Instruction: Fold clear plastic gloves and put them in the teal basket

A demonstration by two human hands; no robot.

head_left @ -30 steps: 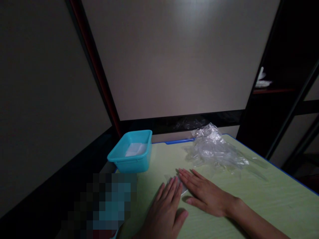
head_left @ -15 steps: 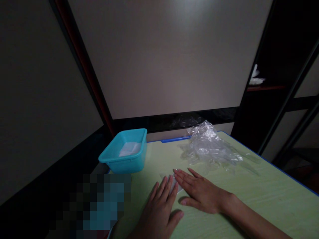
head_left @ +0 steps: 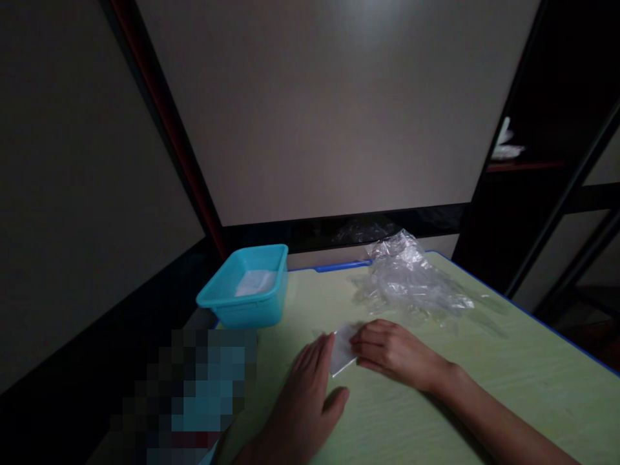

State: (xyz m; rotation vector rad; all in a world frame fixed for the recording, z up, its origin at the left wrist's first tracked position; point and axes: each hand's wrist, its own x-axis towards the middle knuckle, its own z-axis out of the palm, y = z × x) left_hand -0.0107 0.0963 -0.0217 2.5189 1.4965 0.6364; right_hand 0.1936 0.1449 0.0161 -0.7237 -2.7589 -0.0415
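A small folded sheet of clear plastic (head_left: 343,349) lies flat on the pale green table between my hands. My left hand (head_left: 310,394) rests at its left side, fingers stretched out and the thumb apart, with the fingertips along its edge. From the right, my right hand (head_left: 385,349) has its fingers bent and drawn together on the sheet's right edge, and the fingertips are partly hidden. Further back is a loose, crumpled heap of clear plastic (head_left: 409,284); whether it is bags or thin gloves I cannot tell.
At the back left, a turquoise plastic basin (head_left: 252,316) holds white, folded flat pieces (head_left: 255,282). The table (head_left: 436,413) has a blue edge and stands against a large pale panel (head_left: 339,129). A blurred-out patch covers the lower left.
My right hand has gone from lying flat to bent fingers at the sheet's right edge, uncovering more of the sheet. My left hand stays flat beside it, its fingers closer together.
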